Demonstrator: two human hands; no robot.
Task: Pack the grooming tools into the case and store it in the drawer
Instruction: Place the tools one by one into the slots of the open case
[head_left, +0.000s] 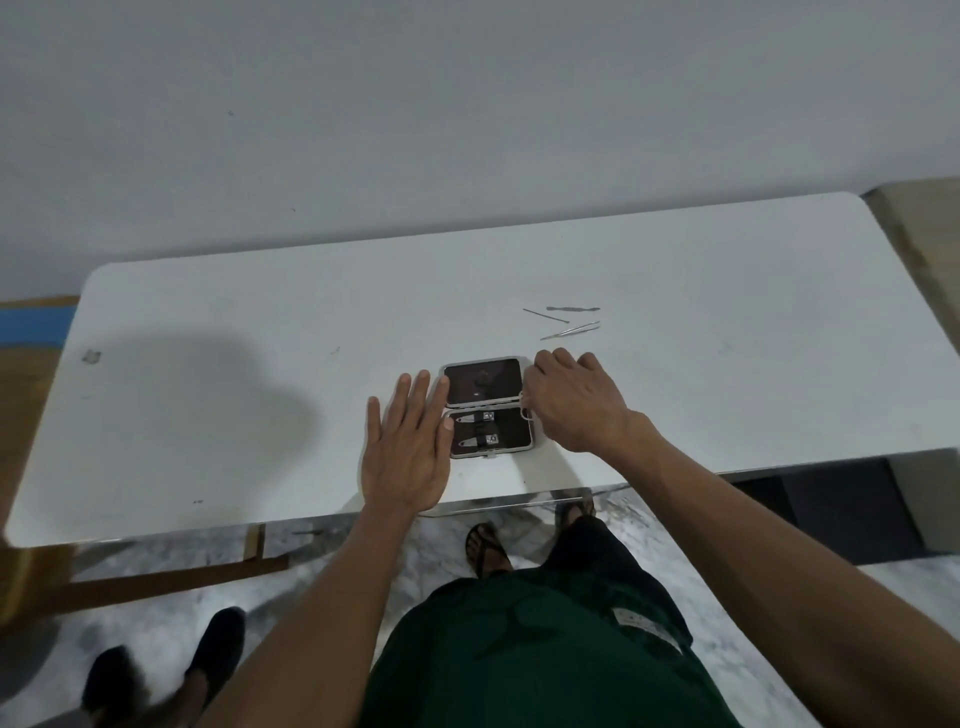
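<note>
A small grooming case (487, 406) lies open on the white table (260, 322), dark lining up, near the front edge. Two nail clippers (477, 429) sit in its near half. My left hand (408, 447) rests flat on the table, fingers spread, its fingertips touching the case's left edge. My right hand (574, 402) is at the case's right edge, its fingers curled around a small pale scissor-like tool (525, 407); the tool is mostly hidden. Three thin metal tools lie loose behind the right hand: a pick (545, 315), a flat pusher (572, 309) and tweezers (570, 330).
A grey wall rises behind the table. A dark cabinet opening (831, 514) shows under the table's right end. Another person's dark shoes (161, 670) stand at the lower left. My sandalled feet (485, 551) are on the marbled floor.
</note>
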